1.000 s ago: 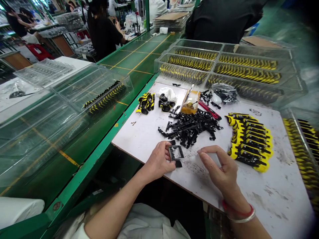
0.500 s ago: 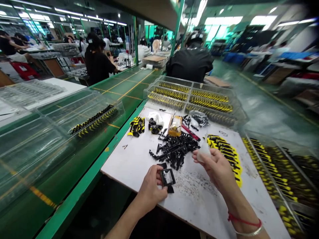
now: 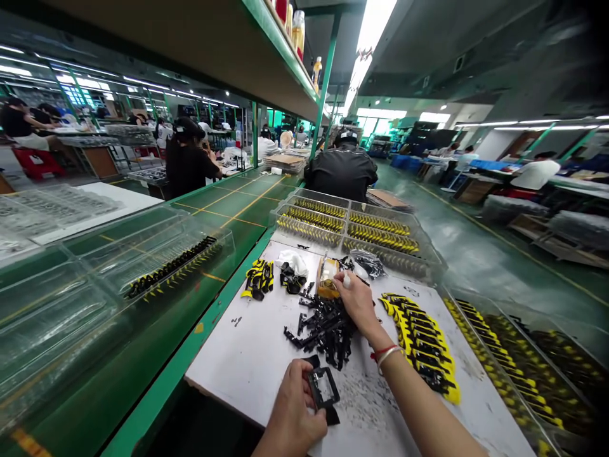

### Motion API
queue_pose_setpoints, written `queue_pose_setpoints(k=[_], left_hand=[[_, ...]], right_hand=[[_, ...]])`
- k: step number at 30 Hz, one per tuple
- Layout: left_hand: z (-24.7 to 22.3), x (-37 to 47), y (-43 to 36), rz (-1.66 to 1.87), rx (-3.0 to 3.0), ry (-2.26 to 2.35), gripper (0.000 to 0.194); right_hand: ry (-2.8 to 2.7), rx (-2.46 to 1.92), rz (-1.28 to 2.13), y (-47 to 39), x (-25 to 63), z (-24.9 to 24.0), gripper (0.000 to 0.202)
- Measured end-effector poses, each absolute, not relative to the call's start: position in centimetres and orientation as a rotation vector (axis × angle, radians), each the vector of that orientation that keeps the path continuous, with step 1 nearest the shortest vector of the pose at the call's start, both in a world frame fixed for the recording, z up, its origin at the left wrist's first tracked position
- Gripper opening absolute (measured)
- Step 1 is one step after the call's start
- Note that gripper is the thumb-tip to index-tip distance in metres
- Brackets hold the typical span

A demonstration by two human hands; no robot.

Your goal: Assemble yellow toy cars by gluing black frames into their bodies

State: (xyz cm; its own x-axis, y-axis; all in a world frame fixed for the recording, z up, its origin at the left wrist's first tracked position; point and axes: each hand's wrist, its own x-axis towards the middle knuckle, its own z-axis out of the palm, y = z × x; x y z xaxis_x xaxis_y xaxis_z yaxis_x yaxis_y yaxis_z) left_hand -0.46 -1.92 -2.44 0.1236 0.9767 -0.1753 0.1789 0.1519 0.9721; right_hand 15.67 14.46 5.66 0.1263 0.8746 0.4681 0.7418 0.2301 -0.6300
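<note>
Factory floor (image 3: 442, 225) stretches beyond a white table (image 3: 242, 349) bearing a pile (image 3: 330, 330) of black parts. Nearer than the pile, the left hand (image 3: 299, 406) pinches a black frame (image 3: 332, 383); at the pile's far side, the right hand (image 3: 358, 301) grips a small whitish thing (image 3: 347, 279) beside a box (image 3: 327, 291). The frame seems light, stiff, probably brittle across its thin bars, best held by its outer edges.

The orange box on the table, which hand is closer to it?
Right. The right hand is at the right side of the orange box. The left hand is farther off, near the person, holding a black frame.
</note>
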Motion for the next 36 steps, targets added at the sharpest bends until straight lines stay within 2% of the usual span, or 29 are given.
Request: queue_pose_setpoints(k=[8,15,20,36], left_hand=[[-2.3,-0.9,-2.1,0.985,1.341,1.280,0.054],[-1.0,-1.6,-2.3,0.955,1.323,1.228,0.052],[-0.9,-1.8,-2.3,0.964,1.341,1.205,0.054],[-0.6,-2.2,-2.2,0.935,1.295,1.170,0.052]], right_hand=[[-1.523,-1.550,0.005,7.2,16.8,8.6,0.024],[-1.474,-1.668,0.507,0.4,16.3,7.9,0.024],[-1.494,-1.658,0.629,-0.2,15.6,6.2,0.026],[-1.465,-1.691,0.614,0.1,15.8,5.8,0.028]])
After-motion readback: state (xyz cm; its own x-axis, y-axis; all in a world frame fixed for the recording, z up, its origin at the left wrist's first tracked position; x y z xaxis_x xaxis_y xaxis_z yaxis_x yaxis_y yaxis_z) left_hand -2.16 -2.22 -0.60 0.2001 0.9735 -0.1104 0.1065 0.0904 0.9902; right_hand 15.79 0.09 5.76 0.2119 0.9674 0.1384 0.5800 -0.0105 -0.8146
